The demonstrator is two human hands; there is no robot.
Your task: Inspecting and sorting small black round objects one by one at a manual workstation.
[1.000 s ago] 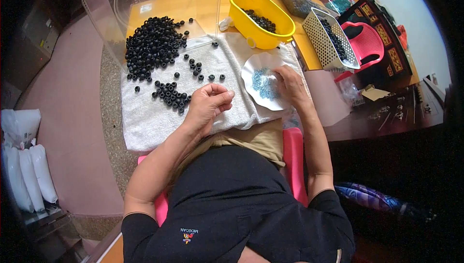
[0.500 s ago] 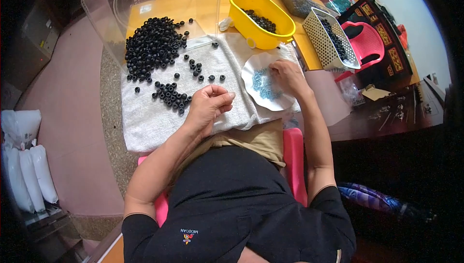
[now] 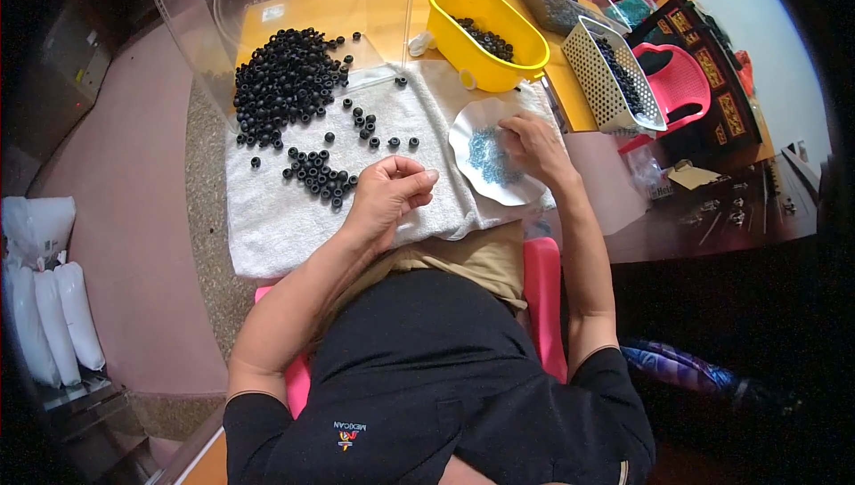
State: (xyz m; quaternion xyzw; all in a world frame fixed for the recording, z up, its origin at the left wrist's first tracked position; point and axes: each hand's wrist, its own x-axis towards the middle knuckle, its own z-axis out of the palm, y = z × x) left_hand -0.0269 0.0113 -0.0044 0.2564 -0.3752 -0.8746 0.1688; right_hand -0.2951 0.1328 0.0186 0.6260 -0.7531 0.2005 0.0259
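My left hand (image 3: 389,202) hovers over the white towel (image 3: 276,244), thumb and fingers pinched together. Anything between those fingertips is too small or hidden to make out. Beside it lies a small group of round black bead-like parts with holes (image 3: 319,176), and more are strewn farther up the towel. At the right, my right hand (image 3: 537,148) reaches into a white wavy-rimmed dish (image 3: 460,142), its fingers drawn together at the far side. Tiny clear-bluish pieces (image 3: 492,157) cover the dish's bottom. What the right fingertips hold is not visible.
A large heap of black parts (image 3: 285,84) spills from a tipped clear plastic bin (image 3: 191,31). Behind the dish stands a yellow tub (image 3: 488,66) with black parts inside. Farther right are a white perforated basket (image 3: 583,71) and another clear bin (image 3: 543,4). A pink chair (image 3: 699,84) stands beyond.
The whole view has shifted very slightly. Both hands keep nearly the same places and poses, the right one still in the dish.
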